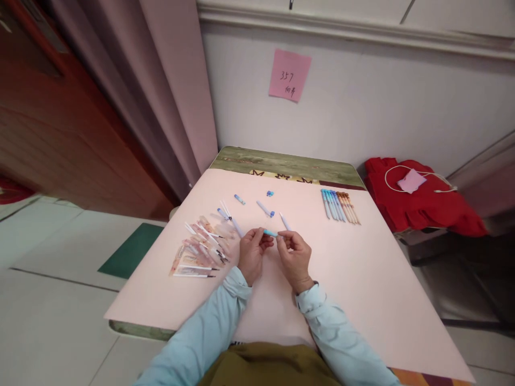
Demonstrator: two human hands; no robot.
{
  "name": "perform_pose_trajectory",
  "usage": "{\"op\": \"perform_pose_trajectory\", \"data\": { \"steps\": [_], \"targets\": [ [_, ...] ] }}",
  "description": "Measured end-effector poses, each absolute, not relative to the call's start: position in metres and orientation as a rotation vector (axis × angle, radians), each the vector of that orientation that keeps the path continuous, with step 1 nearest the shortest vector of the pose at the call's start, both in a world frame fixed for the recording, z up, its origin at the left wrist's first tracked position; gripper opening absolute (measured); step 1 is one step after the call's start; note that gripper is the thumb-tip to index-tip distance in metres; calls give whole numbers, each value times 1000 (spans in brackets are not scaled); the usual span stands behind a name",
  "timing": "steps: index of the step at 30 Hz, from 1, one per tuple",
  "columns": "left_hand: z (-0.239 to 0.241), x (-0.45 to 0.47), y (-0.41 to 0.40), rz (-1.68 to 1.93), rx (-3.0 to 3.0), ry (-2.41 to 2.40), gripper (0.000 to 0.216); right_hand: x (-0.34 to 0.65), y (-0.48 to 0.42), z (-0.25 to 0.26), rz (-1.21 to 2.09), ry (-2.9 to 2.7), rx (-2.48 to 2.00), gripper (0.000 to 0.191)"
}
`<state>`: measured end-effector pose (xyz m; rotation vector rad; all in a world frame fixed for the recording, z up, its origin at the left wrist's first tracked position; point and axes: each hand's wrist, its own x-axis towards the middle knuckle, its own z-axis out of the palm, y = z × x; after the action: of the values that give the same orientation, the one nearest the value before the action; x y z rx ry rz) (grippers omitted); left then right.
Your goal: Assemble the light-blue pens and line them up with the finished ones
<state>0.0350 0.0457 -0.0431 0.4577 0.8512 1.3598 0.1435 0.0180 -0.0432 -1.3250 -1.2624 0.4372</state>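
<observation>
turquoise pen part (270,233) | slim, crosswise | fingers (258,236) at both ends

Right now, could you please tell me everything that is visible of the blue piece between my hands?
The blue piece is short, slim and light blue, and looks like plastic. It lies crosswise over the pale sheet, its right end slightly lower in the picture. The left hand holds one end with the fingertips, the right hand the other, so its ends are partly hidden. Any print is too small to read.
</observation>
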Motion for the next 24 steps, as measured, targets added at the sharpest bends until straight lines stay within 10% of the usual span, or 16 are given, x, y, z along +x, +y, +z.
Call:
{"op": "perform_pose_trajectory", "data": {
  "steps": [24],
  "targets": [
    [-46, 37, 40, 1093, 268, 542, 20, 142, 18, -44, 230, -1402, -1399, 16]
  ]
}}
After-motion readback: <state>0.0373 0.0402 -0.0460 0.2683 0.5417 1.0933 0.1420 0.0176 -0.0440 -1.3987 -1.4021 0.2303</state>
